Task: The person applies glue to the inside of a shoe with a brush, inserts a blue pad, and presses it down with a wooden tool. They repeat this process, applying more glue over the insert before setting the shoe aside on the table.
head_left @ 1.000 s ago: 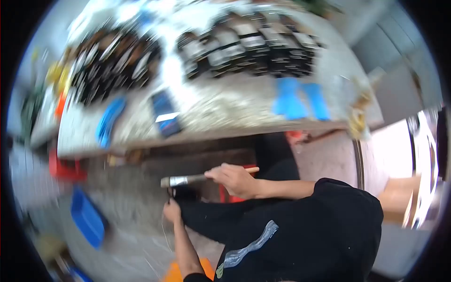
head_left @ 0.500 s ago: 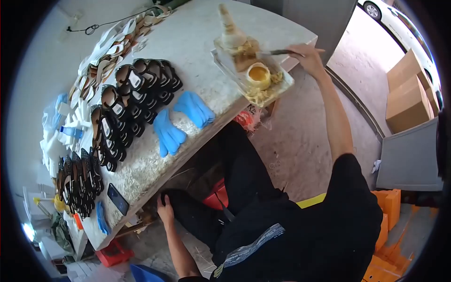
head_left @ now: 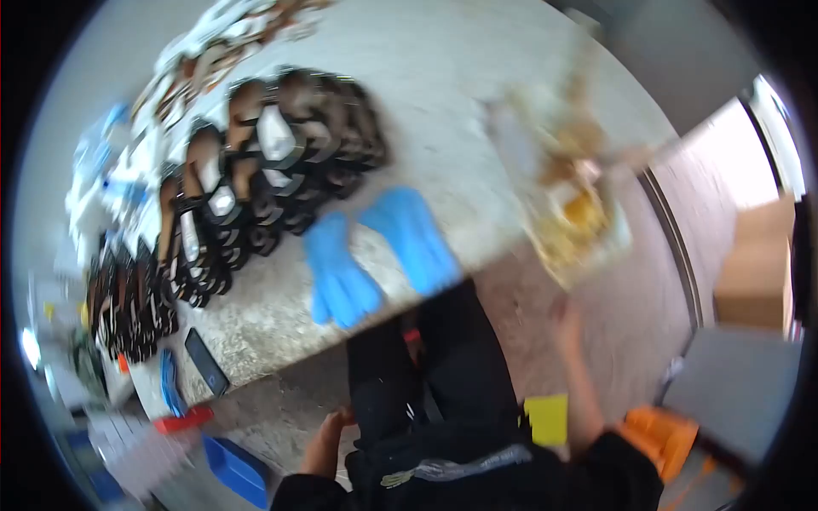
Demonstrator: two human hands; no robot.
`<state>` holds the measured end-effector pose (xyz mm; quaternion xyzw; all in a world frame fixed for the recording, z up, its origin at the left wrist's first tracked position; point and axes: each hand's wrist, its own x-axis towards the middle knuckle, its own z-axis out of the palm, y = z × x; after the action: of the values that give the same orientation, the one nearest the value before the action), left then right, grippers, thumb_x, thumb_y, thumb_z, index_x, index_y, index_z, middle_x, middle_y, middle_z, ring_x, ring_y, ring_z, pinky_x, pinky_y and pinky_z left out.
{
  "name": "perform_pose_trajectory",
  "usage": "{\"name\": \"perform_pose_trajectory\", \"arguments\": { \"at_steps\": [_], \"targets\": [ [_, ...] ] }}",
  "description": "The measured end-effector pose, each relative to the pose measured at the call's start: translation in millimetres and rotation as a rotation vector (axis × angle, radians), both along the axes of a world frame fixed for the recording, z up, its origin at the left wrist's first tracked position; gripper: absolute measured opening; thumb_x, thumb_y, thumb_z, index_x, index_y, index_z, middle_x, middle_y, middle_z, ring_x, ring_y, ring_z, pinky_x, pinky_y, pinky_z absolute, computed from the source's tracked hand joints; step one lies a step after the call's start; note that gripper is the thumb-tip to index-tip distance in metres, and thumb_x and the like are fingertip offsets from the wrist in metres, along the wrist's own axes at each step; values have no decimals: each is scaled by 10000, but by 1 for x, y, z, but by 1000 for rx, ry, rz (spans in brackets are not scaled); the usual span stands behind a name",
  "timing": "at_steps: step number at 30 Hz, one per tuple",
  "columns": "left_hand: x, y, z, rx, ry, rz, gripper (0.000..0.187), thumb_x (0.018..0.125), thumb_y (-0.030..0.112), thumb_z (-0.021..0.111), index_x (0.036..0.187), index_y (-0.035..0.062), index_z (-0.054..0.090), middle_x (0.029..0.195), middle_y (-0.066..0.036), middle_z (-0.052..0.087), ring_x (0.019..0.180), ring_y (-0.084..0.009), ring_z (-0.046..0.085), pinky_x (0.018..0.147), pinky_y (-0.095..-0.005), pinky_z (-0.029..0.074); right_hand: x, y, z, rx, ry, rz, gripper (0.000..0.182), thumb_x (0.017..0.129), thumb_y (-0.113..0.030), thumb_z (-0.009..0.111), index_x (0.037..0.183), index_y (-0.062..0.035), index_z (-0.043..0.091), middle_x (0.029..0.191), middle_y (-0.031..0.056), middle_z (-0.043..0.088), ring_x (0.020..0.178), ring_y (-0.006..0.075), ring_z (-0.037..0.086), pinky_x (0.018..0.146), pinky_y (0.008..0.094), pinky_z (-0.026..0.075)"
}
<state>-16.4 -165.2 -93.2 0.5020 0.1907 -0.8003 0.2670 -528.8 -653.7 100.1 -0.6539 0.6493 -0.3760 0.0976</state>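
Many dark shoe pieces (head_left: 256, 179) lie in rows on the table (head_left: 443, 77) with nothing on them yet, the glue tray (head_left: 575, 226) sits at the table's edge, and the blurry right hand (head_left: 567, 319) below it and left hand (head_left: 328, 434) by the knee hide their fingers, so I cannot tell.

Blurred frame. Pale speckled table (head_left: 477, 102) carries rows of dark sandals (head_left: 256, 179), overlapping, running down toward the left edge. Two pairs of blue gloves (head_left: 375, 251) lie flat near the front edge, just right of the sandals. A dark phone (head_left: 206, 361) lies at the table's near-left corner, with a blue strip (head_left: 168, 381) just beside it. White and tan pieces (head_left: 230, 34) at the far end (too smeared to tell what). On the floor: blue bin (head_left: 237, 470), red crate (head_left: 183, 419), orange crate (head_left: 660, 436), yellow sheet (head_left: 545, 419).
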Motion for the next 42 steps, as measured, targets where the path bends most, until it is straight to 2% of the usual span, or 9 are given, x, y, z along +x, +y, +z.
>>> {"name": "perform_pose_trajectory", "arguments": {
  "at_steps": [3, 5, 6, 13, 18, 23, 26, 38, 42],
  "targets": [
    [0, 29, -45, -29, 359, 228, 359, 1024, 306, 489, 1207, 35, 638, 1079, -77, 687, 866, -191, 641, 759, -327, 506, 65, 114, 86, 112, -63, 283, 259, 918, -36, 563, 1171, -6, 612, 1058, 141, 651, 895, 271, 627, 806, 364, 508],
    [-10, 26, -34, 4, 296, 254, 348, 1013, 312, 505, 1196, 53, 649, 1059, -83, 688, 857, -207, 643, 738, -345, 515, 168, 100, 54, 234, -88, 388, 279, 930, -60, 556, 1202, -15, 595, 1094, 138, 639, 924, 265, 621, 822, 359, 506],
    [-31, 17, -20, 37, 252, 232, 336, 1002, 317, 521, 1184, 71, 659, 1039, -89, 689, 848, -222, 646, 717, -363, 524, 71, 119, 43, 304, -88, 427, 290, 935, -73, 552, 1218, -19, 587, 1112, 137, 633, 939, 262, 618, 830, 357, 505],
    [-71, -71, 44, -204, 133, -72, 330, 997, 326, 545, 1219, 108, 654, 1086, -114, 691, 868, -262, 648, 725, -435, 548, 154, 95, 83, 633, -127, 548, 368, 974, -159, 526, 1326, -50, 529, 1238, 128, 591, 1040, 242, 598, 886, 342, 498],
    [-65, -25, -87, -401, 243, -115, 368, 1014, 303, 528, 1307, 97, 610, 1123, -119, 685, 905, -256, 656, 774, -424, 556, 44, 136, 103, 732, -193, 679, 428, 1002, -220, 507, 1403, -73, 487, 1328, 122, 560, 1112, 228, 583, 926, 330, 493],
    [-83, -42, -40, -305, 119, -117, 364, 1014, 287, 529, 1306, 85, 607, 1120, -115, 682, 898, -242, 648, 773, -403, 545, 11, 183, 124, 966, -255, 742, 489, 1030, -282, 489, 1480, -95, 446, 1418, 115, 530, 1185, 213, 568, 966, 319, 488],
    [-97, -34, -11, -310, -27, -131, 361, 1013, 275, 529, 1305, 76, 605, 1118, -111, 680, 892, -231, 642, 772, -388, 537, 133, 128, 153, 862, -260, 739, 459, 1026, -277, 494, 1443, -89, 457, 1377, 115, 533, 1150, 212, 563, 943, 322, 484],
    [-103, -64, 138, -164, -337, -104, 350, 1011, 227, 531, 1301, 41, 595, 1111, -97, 671, 869, -188, 618, 768, -325, 505, 160, 65, 132, 687, -55, 580, 294, 1005, -252, 524, 1223, -53, 523, 1132, 115, 555, 941, 208, 532, 803, 340, 459],
    [-101, -89, 204, -173, -126, -52, 352, 1001, 202, 538, 1299, 24, 594, 1087, -92, 673, 851, -179, 614, 738, -304, 504, 168, 55, 136, 671, 15, 514, 252, 998, -244, 534, 1149, -42, 545, 1051, 115, 563, 871, 206, 522, 757, 346, 451]
  ]
}}
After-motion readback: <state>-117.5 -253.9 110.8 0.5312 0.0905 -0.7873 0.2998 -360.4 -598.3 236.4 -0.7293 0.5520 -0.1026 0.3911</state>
